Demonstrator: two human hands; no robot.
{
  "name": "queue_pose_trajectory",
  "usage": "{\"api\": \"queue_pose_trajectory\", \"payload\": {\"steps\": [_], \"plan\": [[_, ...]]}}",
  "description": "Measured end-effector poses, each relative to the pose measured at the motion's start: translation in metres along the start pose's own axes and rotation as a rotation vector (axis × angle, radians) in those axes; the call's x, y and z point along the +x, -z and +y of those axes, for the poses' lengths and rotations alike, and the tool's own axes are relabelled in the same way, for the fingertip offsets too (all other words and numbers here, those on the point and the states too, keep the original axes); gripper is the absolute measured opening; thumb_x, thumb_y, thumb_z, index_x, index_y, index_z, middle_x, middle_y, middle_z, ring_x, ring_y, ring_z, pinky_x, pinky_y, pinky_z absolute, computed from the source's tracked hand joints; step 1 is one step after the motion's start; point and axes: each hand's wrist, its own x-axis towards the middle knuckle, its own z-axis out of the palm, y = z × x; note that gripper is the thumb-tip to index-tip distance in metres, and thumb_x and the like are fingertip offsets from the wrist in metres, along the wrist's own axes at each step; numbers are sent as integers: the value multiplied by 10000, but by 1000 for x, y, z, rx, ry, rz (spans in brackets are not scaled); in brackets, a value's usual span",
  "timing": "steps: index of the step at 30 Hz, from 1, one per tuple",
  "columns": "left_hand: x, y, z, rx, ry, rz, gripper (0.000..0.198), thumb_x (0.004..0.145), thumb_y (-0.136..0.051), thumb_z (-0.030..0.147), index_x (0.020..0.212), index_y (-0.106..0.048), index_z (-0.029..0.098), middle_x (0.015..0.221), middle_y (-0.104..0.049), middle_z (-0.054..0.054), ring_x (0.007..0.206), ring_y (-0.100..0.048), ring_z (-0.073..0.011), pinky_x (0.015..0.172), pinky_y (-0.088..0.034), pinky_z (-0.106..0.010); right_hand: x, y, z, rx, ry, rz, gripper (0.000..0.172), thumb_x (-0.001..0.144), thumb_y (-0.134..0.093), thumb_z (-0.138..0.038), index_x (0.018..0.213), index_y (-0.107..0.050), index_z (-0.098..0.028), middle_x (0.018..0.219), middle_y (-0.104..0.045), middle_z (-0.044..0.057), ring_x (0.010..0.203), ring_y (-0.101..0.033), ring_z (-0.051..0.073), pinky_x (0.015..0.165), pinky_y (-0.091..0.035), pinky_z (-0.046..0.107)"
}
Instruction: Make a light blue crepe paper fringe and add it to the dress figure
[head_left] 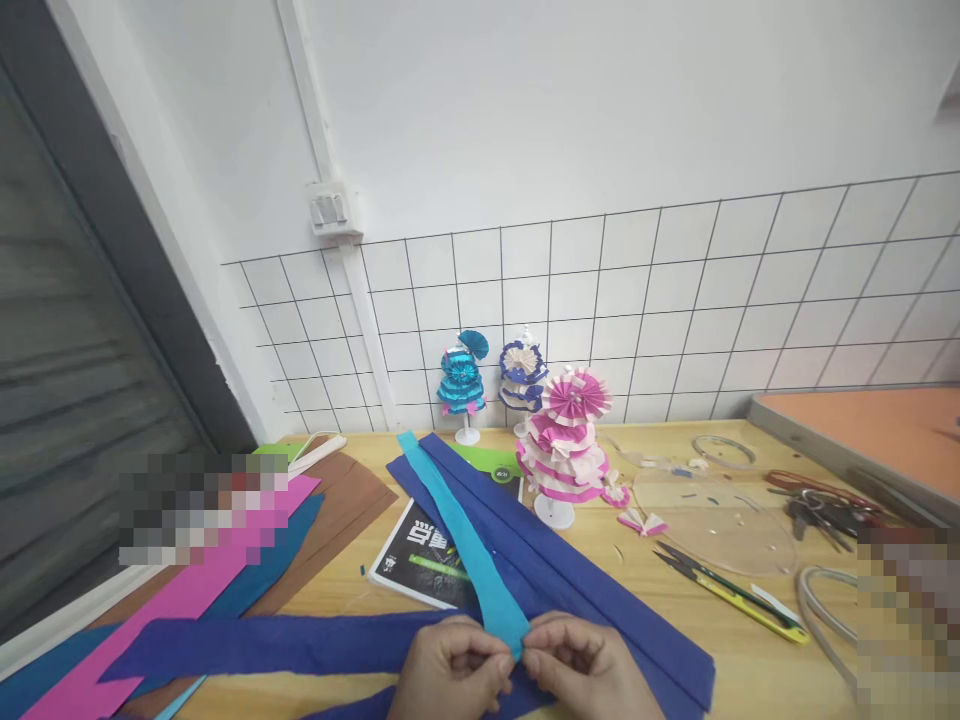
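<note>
A long turquoise crepe paper strip (pixel 457 520) runs from the back of the wooden table toward me, lying over dark blue crepe paper strips (pixel 585 580). My left hand (pixel 450 670) and my right hand (pixel 585 668) meet at the strip's near end, and both pinch it between thumb and fingers. Another dark blue strip (pixel 285 642) stretches to the left under my left hand. A black booklet (pixel 420 555) lies partly beneath the blue paper.
Three paper-ruffle figures on white stands sit near the tiled wall: turquoise (pixel 461 385), blue-white (pixel 523 375), pink-white (pixel 564 440). Pink (pixel 187 590), teal and brown sheets lie left. Right: a clear plastic disc (pixel 712 520), a yellow knife (pixel 739 590), scissors, keys (pixel 817 510).
</note>
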Motion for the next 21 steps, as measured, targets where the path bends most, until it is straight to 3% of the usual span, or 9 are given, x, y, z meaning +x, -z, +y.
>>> {"api": "queue_pose_trajectory", "payload": {"steps": [7,14,21], "plan": [[0,-1,-1,-126,121,2,153,597,-682,225,635,-608,97,461,-594,11,413,-546,-101,396,-430,-191,-1,-2,1,69,-51,6,130,588,-779,-282,606,-713,-171,543,-677,-3,503,-581,105,512,-443,178],[1,-2,-4,-123,89,11,155,580,-640,156,688,-533,131,481,-517,61,454,-562,-124,369,-419,-191,1,0,5,91,-71,22,199,570,-790,-307,641,-672,-163,497,-661,-16,479,-574,103,498,-431,183],[0,-2,-6,-125,0,-20,235,545,-588,42,753,-550,143,580,-546,45,532,-497,-84,439,-372,-159,-1,-3,6,172,-16,37,226,573,-792,-281,720,-659,-175,565,-655,-31,534,-586,96,544,-448,180]]}}
